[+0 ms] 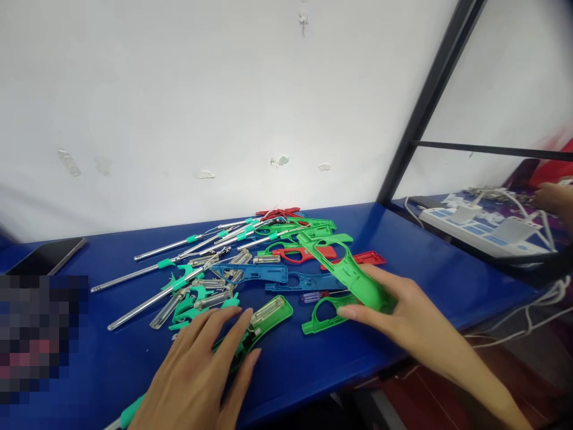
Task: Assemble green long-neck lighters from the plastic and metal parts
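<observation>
left hand (192, 367) over green half-shell (283, 313), clear tank (267, 312) inside it

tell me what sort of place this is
Probably a small-parts workshop: a glossy blue tabletop bears loose green, red and blue plastic handle shells and slim silver metal tubes.

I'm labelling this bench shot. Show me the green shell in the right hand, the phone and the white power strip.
Green shell (353, 278): head view, on the middle of its body.
Phone (48, 257): head view, on its dark screen.
White power strip (484, 231): head view, on its top face.
</observation>
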The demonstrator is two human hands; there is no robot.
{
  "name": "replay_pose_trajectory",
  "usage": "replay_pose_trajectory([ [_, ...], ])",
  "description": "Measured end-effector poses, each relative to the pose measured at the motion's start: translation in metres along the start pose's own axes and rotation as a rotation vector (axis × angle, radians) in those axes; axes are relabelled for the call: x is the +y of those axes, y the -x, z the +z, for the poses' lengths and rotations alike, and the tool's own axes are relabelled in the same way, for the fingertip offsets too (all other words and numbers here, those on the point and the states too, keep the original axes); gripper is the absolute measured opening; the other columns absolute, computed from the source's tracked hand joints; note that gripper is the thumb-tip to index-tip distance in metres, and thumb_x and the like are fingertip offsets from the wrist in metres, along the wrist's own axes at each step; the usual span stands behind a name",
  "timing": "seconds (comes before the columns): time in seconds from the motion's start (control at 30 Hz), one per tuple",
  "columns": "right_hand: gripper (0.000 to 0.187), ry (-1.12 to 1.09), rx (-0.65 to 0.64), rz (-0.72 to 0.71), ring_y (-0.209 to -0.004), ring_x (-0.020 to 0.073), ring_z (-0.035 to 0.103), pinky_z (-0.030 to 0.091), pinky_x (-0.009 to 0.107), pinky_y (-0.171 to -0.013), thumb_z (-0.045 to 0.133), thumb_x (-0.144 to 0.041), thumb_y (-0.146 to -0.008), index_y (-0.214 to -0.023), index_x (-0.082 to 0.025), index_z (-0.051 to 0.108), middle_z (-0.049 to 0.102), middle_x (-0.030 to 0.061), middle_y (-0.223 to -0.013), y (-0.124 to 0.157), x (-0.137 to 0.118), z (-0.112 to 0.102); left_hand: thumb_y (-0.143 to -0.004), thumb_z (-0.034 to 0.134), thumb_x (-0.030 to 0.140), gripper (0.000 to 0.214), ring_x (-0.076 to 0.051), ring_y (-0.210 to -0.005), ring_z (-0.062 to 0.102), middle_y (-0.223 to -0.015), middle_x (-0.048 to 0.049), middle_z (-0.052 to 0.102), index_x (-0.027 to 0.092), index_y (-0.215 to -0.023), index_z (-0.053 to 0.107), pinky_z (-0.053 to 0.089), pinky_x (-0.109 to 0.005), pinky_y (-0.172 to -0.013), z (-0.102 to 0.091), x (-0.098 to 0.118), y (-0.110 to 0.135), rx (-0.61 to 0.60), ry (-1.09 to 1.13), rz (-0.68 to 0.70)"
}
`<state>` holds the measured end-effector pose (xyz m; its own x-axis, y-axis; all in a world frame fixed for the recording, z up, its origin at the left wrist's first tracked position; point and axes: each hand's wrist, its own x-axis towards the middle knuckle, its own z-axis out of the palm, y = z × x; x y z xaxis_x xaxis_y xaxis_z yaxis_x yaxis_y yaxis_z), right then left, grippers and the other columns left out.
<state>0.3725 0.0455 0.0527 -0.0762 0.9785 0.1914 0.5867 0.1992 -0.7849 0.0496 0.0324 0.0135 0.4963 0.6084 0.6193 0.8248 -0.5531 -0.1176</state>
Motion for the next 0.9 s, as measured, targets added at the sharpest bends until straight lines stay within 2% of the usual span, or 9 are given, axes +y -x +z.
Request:
replay_pose_trajectory([
  [0.13,0.06,0.006,0.008,0.028,-0.12,0.0396,0.072,0.061,0.04,-0.081,0.083,-0.059,-0.087,-0.136,-0.028,0.071,0.081,0.0048,-0.129,-0.002,-0.006,0.014,-0.112,0.042,0.041,0.041,-0.03,-0.11,0.079,-0.123,-0.0081,0.08,0.02,-0.138,0.066,0.068,-0.045,-0.085,0.004,0.002,0.0,-0.017,-0.037,0.02],
  [0.3,0.055,0.009,-0.017,0.042,-0.119,0.0383,0.072,0.06,0.038,-0.078,0.078,-0.063,-0.09,-0.133,-0.029,0.069,0.081,0.0046,-0.127,0.0,-0.007,0.025,-0.113,0.035,0.034,0.044,-0.027,-0.104,0.081,-0.118,-0.0051,0.083,0.018,-0.136,0.07,0.068,-0.041,-0.083,0.002,0.0,0.001,-0.044,-0.048,0.083],
  [0.43,0.054,0.028,0.002,0.022,-0.11,0.0359,0.074,0.057,0.036,-0.07,0.073,-0.067,-0.093,-0.131,-0.028,0.069,0.082,0.0052,-0.119,0.002,-0.01,0.029,-0.113,0.042,0.039,0.04,-0.024,-0.105,0.08,-0.118,-0.0023,0.083,0.022,-0.14,0.066,0.067,-0.036,-0.085,-0.002,0.001,0.005,-0.012,0.006,0.036],
  [0.53,0.046,0.053,-0.003,-0.025,-0.101,0.0316,0.075,0.055,0.033,-0.069,0.066,-0.066,-0.1,-0.124,-0.027,0.07,0.082,0.005,-0.112,0.004,-0.015,0.032,-0.113,0.044,0.045,0.043,-0.024,-0.109,0.079,-0.122,-0.0013,0.082,0.024,-0.147,0.06,0.067,-0.035,-0.086,-0.004,0.0,0.011,-0.013,0.026,-0.007],
  [0.6,0.038,0.102,-0.002,-0.068,-0.089,0.0271,0.075,0.055,0.033,-0.071,0.062,-0.062,-0.103,-0.117,-0.027,0.07,0.082,0.0024,-0.101,0.006,-0.016,0.034,-0.113,0.043,0.048,0.044,-0.024,-0.109,0.079,-0.122,-0.0009,0.082,0.026,-0.148,0.058,0.067,-0.036,-0.085,-0.005,0.0,0.016,-0.012,0.031,-0.029],
  [0.7,0.03,0.18,-0.019,-0.154,-0.069,0.021,0.071,0.053,0.031,-0.065,0.06,-0.055,-0.107,-0.113,-0.028,0.069,0.078,-0.0029,-0.083,0.009,-0.01,0.04,-0.113,0.043,0.049,0.044,-0.023,-0.106,0.08,-0.119,-0.0003,0.082,0.027,-0.149,0.057,0.067,-0.036,-0.085,-0.007,-0.001,0.02,-0.005,0.038,-0.045],
  [0.77,0.024,0.232,-0.005,-0.212,-0.071,0.0209,0.074,0.055,0.03,-0.066,0.062,-0.049,-0.108,-0.117,-0.028,0.069,0.08,-0.0033,-0.087,0.007,-0.002,0.044,-0.113,0.043,0.049,0.043,-0.022,-0.104,0.08,-0.117,0.0,0.083,0.027,-0.148,0.058,0.067,-0.036,-0.085,-0.01,-0.002,0.022,0.001,0.038,-0.044],
  [0.9,0.026,0.382,0.069,-0.328,-0.099,0.0283,0.082,0.061,0.037,-0.083,0.06,-0.04,-0.109,-0.129,-0.026,0.068,0.084,0.0035,-0.115,-0.007,0.014,0.048,-0.114,0.044,0.049,0.043,-0.021,-0.101,0.08,-0.116,0.0004,0.083,0.026,-0.146,0.06,0.067,-0.035,-0.083,-0.013,-0.004,0.028,0.011,0.042,-0.03],
])
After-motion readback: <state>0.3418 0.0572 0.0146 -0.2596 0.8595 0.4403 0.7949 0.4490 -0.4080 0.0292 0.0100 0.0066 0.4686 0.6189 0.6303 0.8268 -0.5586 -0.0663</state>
